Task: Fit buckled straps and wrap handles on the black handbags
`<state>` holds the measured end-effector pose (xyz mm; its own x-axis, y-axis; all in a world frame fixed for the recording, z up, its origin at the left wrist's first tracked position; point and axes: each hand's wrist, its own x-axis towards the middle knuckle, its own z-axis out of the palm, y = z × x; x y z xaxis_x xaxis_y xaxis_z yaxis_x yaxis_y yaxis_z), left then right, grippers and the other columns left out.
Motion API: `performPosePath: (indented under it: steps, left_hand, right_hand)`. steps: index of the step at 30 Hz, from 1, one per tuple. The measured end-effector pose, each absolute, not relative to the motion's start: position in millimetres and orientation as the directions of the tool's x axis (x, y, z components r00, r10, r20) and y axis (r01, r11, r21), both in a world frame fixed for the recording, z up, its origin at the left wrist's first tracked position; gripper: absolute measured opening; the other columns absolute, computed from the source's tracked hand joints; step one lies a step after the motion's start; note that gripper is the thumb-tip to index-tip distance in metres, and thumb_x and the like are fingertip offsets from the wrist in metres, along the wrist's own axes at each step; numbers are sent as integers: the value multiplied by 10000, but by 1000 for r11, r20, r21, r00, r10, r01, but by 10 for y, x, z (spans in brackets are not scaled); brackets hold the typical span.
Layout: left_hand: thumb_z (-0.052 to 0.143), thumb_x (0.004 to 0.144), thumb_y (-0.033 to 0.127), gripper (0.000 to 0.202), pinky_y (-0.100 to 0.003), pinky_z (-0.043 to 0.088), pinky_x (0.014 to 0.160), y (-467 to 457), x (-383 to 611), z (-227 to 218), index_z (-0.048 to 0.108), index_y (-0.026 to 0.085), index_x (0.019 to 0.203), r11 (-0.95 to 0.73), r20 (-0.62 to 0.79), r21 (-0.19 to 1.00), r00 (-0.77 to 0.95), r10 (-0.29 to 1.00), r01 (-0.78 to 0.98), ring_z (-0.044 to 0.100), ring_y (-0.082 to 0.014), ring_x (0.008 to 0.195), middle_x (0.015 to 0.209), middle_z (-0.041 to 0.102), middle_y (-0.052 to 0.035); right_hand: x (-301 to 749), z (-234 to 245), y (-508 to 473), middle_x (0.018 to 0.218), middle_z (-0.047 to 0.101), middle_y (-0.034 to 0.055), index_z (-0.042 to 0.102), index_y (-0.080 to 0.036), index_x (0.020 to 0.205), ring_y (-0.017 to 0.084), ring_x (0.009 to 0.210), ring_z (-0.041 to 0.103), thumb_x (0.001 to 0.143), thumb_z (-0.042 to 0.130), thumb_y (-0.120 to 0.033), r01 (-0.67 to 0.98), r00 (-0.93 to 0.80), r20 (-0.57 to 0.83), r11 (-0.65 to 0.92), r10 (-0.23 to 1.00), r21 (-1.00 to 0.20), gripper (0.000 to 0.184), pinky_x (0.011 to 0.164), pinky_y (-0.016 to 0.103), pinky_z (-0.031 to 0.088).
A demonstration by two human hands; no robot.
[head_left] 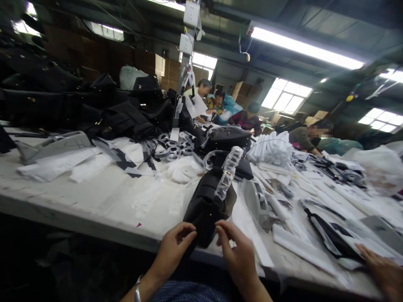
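Two hands: ours, L hand [174,247] & R hand [237,247], facing each other across near end of blk bag [201,209].
L grip: thumb & forefinger tips brought close tog. at bag's L edge; can't tell if they pinch any of it.
R grip: thumb & fingertips close tog. by bag's R edge; again we can't tell if anything's caught betw.
Wrist: silver bracelet [137,289] on our L.
Blk bag: at near edge of white table [126,201], right in front of us, near end betw. our hands, far end pointing away.
Clear-wrapped strip [229,172]: lies on bag's upper R part, slanting up & away.
Behind bag: 2nd blk bag [226,140], w/ wrapped rings [174,149] to its L & white bundle [272,149] to its R.
Far L: big heap of blk bags [78,100].
R edge: co-worker's hand [378,264] beside blk strap piece [327,235].
Across table: several ppl, bent over work.
Post: white socket boxes [187,43], upper ctr.
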<state>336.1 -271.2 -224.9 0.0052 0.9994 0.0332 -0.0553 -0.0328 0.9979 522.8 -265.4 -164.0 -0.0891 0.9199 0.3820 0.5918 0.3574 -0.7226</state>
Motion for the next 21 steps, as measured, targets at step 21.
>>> performPosePath:
  steps: [21]
  left_hand:
    - [621,920,373,263,-418,539,839,-758,1714,-2455,648,139,1039,321,-24,679,-417,909,660,657,-204,923,1044,677,-63]
  right_hand:
    - [5028,-2268,-2602,660,593,12,586,-157,790,104,492,530,824,597,-659,44,-327,-111,-102,939,-994,504,489,222,350]
